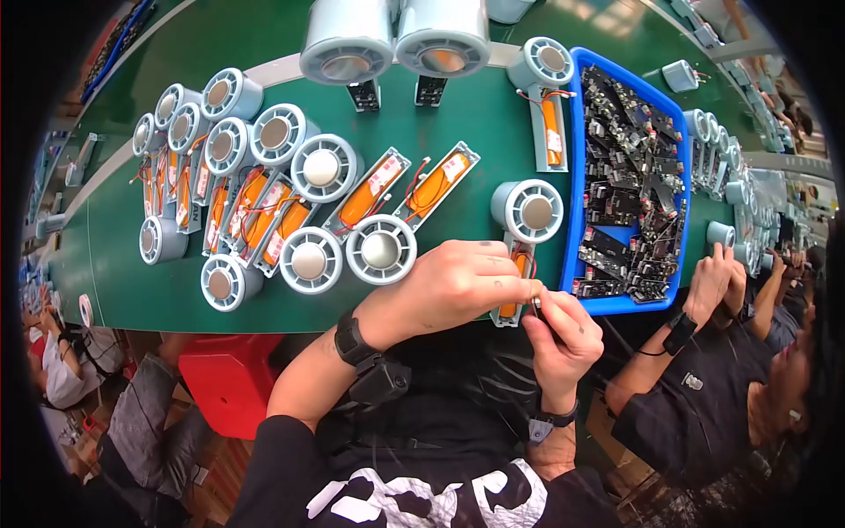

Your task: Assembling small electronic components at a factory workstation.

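Near the left end of the green worktop point(132, 295), close to its near edge, you have a pale ring-shaped roll point(85, 310). Right of it sits a group of pale blue-grey units point(280, 132), round heads packed in slanting rows, some toward the far edge and some toward the near one. Orange cells point(359, 204) and thin red and black wires show in their open handles. A red stool point(224, 387) stands below the near edge. Farther across, toward the far edge, two larger-looking units point(396, 44) stand side by side, dark boards point(429, 91) showing beneath them.

Your left hand point(466, 283) comes in over the near edge, fingers curled, its tips at a small pale piece point(537, 303) — whether they grip it, you cannot tell from here. The unit before you point(531, 211) lies with its head toward the far edge and its handle under your fingers, reaching the near edge. Your right hand point(563, 339) pinches that small piece between thumb and forefinger.

Just right of the unit, a blue tray point(575, 167) holds many black circuit boards point(620, 132). Beyond it, a co-worker's hand point(709, 286) reaches over the near edge — close to another round head point(720, 233).
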Demonstrator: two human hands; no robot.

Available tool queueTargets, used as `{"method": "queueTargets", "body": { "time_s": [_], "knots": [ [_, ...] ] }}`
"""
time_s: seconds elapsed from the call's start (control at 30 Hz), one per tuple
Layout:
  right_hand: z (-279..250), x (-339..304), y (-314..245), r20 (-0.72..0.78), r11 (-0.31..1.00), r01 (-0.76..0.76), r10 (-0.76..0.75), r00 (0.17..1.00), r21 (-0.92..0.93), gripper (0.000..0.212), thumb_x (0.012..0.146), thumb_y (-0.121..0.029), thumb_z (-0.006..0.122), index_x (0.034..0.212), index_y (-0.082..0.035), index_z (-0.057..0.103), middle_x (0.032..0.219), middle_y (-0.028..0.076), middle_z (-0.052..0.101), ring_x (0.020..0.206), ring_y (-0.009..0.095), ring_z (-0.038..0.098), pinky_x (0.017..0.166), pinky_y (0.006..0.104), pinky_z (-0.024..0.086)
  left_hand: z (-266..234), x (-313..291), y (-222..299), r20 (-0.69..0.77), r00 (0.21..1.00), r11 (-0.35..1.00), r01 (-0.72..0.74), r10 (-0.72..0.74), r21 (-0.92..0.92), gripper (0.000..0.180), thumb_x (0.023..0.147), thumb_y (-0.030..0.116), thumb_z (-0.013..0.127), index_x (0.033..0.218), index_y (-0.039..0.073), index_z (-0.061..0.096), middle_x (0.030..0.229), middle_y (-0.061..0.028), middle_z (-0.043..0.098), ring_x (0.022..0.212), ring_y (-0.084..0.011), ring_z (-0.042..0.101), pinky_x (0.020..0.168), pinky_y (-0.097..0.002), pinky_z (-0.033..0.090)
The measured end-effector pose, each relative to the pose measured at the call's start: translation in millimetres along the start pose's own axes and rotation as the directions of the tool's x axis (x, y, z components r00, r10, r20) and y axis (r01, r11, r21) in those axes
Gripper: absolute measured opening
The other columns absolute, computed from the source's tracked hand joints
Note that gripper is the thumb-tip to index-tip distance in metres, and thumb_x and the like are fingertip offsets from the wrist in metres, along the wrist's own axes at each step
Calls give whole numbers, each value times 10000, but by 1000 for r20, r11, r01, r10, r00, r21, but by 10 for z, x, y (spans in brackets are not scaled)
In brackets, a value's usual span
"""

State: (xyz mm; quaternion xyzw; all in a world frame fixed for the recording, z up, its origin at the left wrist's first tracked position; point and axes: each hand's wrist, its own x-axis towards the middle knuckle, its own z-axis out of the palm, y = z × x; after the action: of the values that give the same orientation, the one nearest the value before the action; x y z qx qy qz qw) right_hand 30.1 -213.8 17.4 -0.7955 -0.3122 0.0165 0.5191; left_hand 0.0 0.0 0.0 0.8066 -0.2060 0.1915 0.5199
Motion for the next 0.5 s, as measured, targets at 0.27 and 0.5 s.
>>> {"method": "queueTargets", "body": {
  "time_s": [0.27,0.5],
  "knots": [
    [21,-29,-10,-46,999,10,-8,999,46,375,759,111,769,1126,41,739,1012,157,738,855,192,700,782,290,552,107,7,-3,-164,983,994,-94,85,-52,303,752,20,805,1049,51,750,834,-72,701,704,-232,672,598,-325,539],
    [51,-9,-23,-57,948,-188,209,976,258,326,781,109,765,1100,50,740,1024,166,745,851,190,716,775,284,562,22,20,30,-116,993,1000,-11,14,20,278,764,34,805,1035,53,751,890,-69,711,766,-228,707,631,-311,573]
  ]
}}
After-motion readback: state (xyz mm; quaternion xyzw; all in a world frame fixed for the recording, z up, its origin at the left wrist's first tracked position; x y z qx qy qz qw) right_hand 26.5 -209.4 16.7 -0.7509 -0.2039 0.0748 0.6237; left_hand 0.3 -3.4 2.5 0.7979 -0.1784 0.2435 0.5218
